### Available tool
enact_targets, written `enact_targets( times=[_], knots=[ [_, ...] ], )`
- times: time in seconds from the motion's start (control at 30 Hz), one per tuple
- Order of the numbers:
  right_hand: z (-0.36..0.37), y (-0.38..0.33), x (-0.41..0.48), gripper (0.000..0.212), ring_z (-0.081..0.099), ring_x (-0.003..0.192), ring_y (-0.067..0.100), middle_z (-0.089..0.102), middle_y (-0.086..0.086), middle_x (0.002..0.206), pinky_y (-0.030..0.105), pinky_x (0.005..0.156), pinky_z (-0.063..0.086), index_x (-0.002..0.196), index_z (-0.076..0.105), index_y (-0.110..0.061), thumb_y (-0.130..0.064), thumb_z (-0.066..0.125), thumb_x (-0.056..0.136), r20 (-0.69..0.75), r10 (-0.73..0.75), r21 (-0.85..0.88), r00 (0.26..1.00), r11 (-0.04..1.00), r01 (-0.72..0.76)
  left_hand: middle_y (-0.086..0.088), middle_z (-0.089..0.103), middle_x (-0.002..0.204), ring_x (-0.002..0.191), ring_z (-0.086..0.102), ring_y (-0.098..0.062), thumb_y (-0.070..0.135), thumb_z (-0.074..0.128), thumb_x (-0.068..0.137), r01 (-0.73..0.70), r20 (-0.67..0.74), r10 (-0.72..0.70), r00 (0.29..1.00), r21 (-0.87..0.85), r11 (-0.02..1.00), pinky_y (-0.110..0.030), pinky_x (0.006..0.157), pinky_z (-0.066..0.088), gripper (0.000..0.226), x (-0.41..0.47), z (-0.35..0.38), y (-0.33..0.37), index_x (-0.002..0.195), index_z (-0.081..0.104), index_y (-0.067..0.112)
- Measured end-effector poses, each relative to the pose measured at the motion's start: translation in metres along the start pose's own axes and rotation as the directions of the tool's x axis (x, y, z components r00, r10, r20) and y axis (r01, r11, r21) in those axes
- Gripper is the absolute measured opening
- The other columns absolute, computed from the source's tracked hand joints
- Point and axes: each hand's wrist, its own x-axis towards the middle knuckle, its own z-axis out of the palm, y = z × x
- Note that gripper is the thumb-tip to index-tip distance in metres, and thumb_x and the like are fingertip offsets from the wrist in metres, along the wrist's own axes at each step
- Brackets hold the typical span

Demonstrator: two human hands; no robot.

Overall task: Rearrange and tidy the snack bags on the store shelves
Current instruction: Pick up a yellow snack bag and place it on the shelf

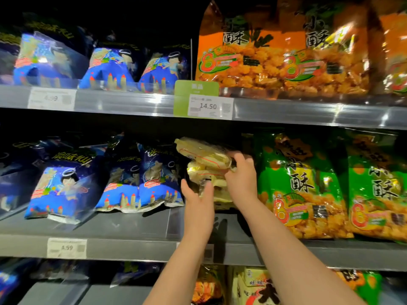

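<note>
Tidying part-way, by look of it. Middle shelf: pale yellow bags piled in centre slot, between blue bags and green bags. Right hand grips edge of topmost one, fingers curled over it, bag tilted. Left hand flat against front of lower ones, fingers straight, steadying pile. Green bags and orange bags above stand in fair rows. Left to do: square up pale pile; blue bags slumped and overlapping, need straightening.
</note>
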Motion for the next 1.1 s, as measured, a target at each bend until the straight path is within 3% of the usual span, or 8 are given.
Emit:
enact_targets(
  times=[0.1, 0.17, 0.33, 0.4, 0.5, 0.63, 0.77, 1.1],
  knots=[
    [-0.016, 0.011, -0.017, 0.037, 0.044, 0.081, 0.001, 0.042, -0.004, 0.110, -0.001, 0.066, 0.036, 0.109, 0.059, -0.025, 0.003, 0.054, 0.085, 0.008, -0.046, 0.126, 0.999, 0.991, 0.045, 0.006, 0.052, 0.115, 0.097, 0.057, -0.026, 0.049, 0.034, 0.096, 0.082, 0.004, -0.086, 0.996, -0.353, 0.932, -0.036, 0.079, 0.052, 0.058, 0.004, 0.005, 0.004, 0.146, 0.003, 0.044],
    [-0.021, 0.017, -0.029, 0.043, 0.047, 0.093, 0.002, 0.044, -0.008, 0.116, -0.002, 0.070, 0.037, 0.112, 0.059, -0.030, 0.003, 0.053, 0.086, 0.055, -0.011, 0.194, 0.998, 0.981, 0.000, 0.011, 0.047, 0.120, 0.104, 0.056, -0.026, 0.051, 0.036, 0.095, 0.077, 0.048, -0.063, 0.997, -0.419, 0.905, -0.034, 0.073, 0.053, 0.057, 0.003, 0.005, 0.006, 0.143, 0.007, 0.049],
    [-0.035, 0.015, -0.034, 0.031, 0.063, 0.100, 0.021, 0.068, -0.002, 0.101, 0.039, 0.082, 0.055, 0.084, 0.069, -0.030, -0.012, 0.043, 0.086, 0.251, 0.331, 0.581, 0.910, 0.700, -0.415, 0.003, 0.050, 0.123, 0.111, 0.055, -0.023, 0.044, 0.048, 0.093, 0.086, 0.040, -0.077, 0.996, -0.359, 0.929, -0.036, 0.074, 0.056, 0.043, -0.007, 0.008, -0.002, 0.132, 0.037, 0.031],
    [-0.044, 0.007, -0.026, 0.034, 0.060, 0.102, 0.026, 0.066, 0.004, 0.106, 0.047, 0.091, 0.049, 0.086, 0.068, -0.028, -0.050, 0.043, 0.078, 0.308, 0.408, 0.514, 0.859, 0.689, -0.511, 0.003, 0.055, 0.113, 0.105, 0.056, -0.018, 0.041, 0.047, 0.094, 0.060, 0.012, -0.059, 0.998, -0.344, 0.937, -0.035, 0.075, 0.056, 0.034, -0.013, 0.008, -0.002, 0.124, 0.042, 0.025],
    [-0.055, -0.002, -0.015, 0.088, 0.054, 0.112, 0.029, 0.056, 0.009, 0.125, 0.046, 0.100, 0.043, 0.128, 0.048, -0.017, -0.077, 0.042, 0.065, 0.390, 0.424, 0.245, 0.818, 0.808, -0.535, -0.001, 0.061, 0.112, 0.102, 0.061, -0.022, 0.044, 0.045, 0.094, 0.060, 0.015, -0.059, 0.998, -0.339, 0.939, -0.037, 0.077, 0.055, 0.033, -0.022, 0.006, -0.007, 0.119, 0.045, 0.024],
    [-0.066, 0.001, -0.012, 0.100, 0.033, 0.135, 0.033, 0.027, 0.012, 0.152, 0.043, 0.106, 0.032, 0.149, 0.010, -0.010, -0.057, 0.062, 0.079, 0.543, 0.432, 0.105, 0.720, 0.816, -0.569, -0.007, 0.064, 0.113, 0.105, 0.060, -0.027, 0.057, 0.034, 0.091, 0.172, 0.046, -0.171, 0.984, -0.467, 0.867, -0.040, 0.080, 0.053, 0.049, -0.038, -0.002, -0.012, 0.123, 0.051, 0.024],
    [-0.070, 0.005, -0.024, 0.099, 0.035, 0.134, 0.033, 0.030, 0.012, 0.151, 0.046, 0.107, 0.032, 0.150, 0.012, -0.016, -0.044, 0.072, 0.076, 0.578, 0.404, 0.160, 0.708, 0.795, -0.585, -0.005, 0.066, 0.078, 0.084, 0.063, -0.027, 0.060, 0.034, 0.091, 0.259, 0.070, -0.260, 0.963, -0.502, 0.825, -0.050, 0.082, 0.052, 0.051, -0.041, -0.013, -0.019, 0.105, 0.053, 0.014],
    [-0.102, 0.021, -0.066, 0.100, 0.066, 0.099, 0.034, 0.061, 0.014, 0.117, 0.055, 0.081, 0.054, 0.145, 0.019, -0.032, -0.003, 0.078, 0.069, 0.610, 0.332, 0.482, 0.719, 0.565, -0.670, -0.004, 0.074, 0.098, 0.094, 0.066, -0.026, 0.058, 0.051, 0.081, 0.378, 0.318, -0.287, 0.903, -0.275, 0.884, -0.037, 0.071, 0.049, 0.047, -0.041, -0.031, -0.010, 0.113, 0.062, 0.026]
  ],
)
